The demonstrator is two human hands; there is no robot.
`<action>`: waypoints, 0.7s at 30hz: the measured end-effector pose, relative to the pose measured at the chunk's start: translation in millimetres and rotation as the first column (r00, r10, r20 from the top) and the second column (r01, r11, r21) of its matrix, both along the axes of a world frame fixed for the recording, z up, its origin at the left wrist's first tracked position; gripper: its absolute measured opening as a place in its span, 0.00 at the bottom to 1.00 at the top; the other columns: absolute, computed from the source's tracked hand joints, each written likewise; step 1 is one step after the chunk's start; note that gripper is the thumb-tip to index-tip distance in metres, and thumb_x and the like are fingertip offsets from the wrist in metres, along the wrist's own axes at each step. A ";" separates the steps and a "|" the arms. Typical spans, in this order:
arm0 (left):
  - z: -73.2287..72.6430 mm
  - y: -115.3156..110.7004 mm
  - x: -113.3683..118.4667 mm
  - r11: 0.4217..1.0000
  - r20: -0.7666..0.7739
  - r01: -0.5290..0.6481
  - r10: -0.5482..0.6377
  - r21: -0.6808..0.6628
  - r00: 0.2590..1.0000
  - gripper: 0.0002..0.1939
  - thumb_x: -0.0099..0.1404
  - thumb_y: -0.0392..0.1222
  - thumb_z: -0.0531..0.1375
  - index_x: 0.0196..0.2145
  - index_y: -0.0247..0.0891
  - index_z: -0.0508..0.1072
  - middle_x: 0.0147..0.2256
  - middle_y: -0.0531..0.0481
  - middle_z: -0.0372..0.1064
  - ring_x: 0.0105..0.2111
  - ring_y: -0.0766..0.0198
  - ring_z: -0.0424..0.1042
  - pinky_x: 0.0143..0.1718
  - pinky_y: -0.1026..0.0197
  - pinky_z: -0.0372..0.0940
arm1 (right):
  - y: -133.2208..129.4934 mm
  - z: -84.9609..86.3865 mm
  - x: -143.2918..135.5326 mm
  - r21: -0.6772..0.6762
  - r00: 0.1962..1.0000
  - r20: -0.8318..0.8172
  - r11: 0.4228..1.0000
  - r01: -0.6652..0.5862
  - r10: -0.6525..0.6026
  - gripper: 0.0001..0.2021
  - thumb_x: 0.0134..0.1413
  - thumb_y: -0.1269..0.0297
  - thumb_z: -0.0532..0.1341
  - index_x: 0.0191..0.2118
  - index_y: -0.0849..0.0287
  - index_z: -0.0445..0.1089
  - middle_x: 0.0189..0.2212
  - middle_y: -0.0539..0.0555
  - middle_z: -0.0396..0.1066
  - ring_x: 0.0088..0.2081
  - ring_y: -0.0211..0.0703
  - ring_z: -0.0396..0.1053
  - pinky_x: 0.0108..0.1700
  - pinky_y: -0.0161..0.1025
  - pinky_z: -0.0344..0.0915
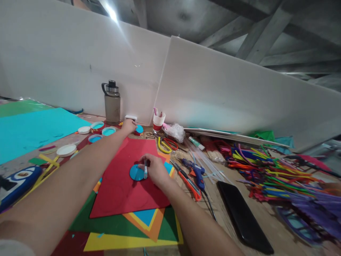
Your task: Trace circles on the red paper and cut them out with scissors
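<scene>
My right hand [155, 168] is closed around a slim pen [145, 170], held upright over the red sheet [117, 177]. Beneath its fingertips a round blue disc [136, 172] lies flat on that sheet, where faint circle outlines show. My left hand [129, 126] reaches to the far side of the table, fingers partly stretched out. Just right of its fingertips stands a small round tub with a blue top [139, 130]; whether they touch, I cannot tell. Right behind this hand is a small white object [130, 117].
A water bottle [112, 103] and a paper cup of pens [159, 121] stand by the white board. Open tubs [108, 131] lie left. Scissors [163, 145], a box cutter [188, 181], a glue gun [197, 174], a black phone [243, 217] and pipe cleaners [277, 170] fill the right.
</scene>
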State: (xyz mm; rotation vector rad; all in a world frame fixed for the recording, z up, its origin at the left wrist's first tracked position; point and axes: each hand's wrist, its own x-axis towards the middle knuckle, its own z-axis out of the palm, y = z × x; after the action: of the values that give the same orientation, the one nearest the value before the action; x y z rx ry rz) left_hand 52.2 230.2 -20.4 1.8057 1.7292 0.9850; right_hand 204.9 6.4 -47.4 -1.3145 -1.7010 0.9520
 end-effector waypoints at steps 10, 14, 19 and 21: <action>7.2 -1.4 -2.8 0.987 -0.340 0.159 -0.142 0.022 0.930 0.06 0.50 0.39 0.67 0.28 0.36 0.81 0.31 0.40 0.77 0.38 0.51 0.74 0.40 0.58 0.63 | 1.5 -2.0 0.8 -0.013 1.000 -0.006 1.000 -0.011 0.011 0.06 0.45 0.67 0.65 0.33 0.58 0.72 0.22 0.46 0.65 0.26 0.35 0.61 0.28 0.31 0.58; 4.9 -4.8 -3.8 0.958 -0.415 0.286 -0.255 0.012 0.873 0.10 0.52 0.44 0.67 0.31 0.38 0.82 0.33 0.41 0.77 0.35 0.54 0.74 0.39 0.60 0.62 | -0.4 0.8 -0.2 -0.031 1.000 -0.025 0.999 -0.006 0.005 0.06 0.45 0.68 0.65 0.33 0.58 0.72 0.23 0.46 0.65 0.26 0.35 0.62 0.28 0.31 0.58; 3.7 -11.7 -4.2 0.943 -0.512 0.329 -0.256 0.056 0.820 0.13 0.56 0.46 0.63 0.36 0.38 0.82 0.44 0.38 0.74 0.46 0.49 0.70 0.48 0.57 0.59 | -1.9 3.9 0.4 0.011 1.000 0.022 1.000 -0.005 0.005 0.06 0.45 0.68 0.65 0.33 0.58 0.72 0.24 0.47 0.67 0.27 0.35 0.62 0.29 0.31 0.58; 4.2 -14.8 -3.6 0.939 -0.540 0.340 -0.257 0.057 0.801 0.13 0.58 0.46 0.62 0.37 0.39 0.81 0.46 0.39 0.72 0.50 0.48 0.67 0.51 0.56 0.57 | -2.0 4.5 0.9 0.021 0.999 0.032 1.000 -0.007 0.007 0.06 0.45 0.69 0.64 0.33 0.59 0.73 0.24 0.47 0.67 0.27 0.35 0.62 0.29 0.32 0.58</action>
State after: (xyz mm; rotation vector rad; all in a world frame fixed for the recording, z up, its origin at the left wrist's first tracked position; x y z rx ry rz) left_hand 48.6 215.5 -16.1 2.5381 1.5978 0.5217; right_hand 205.8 4.4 -42.9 -1.3172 -1.7359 0.9199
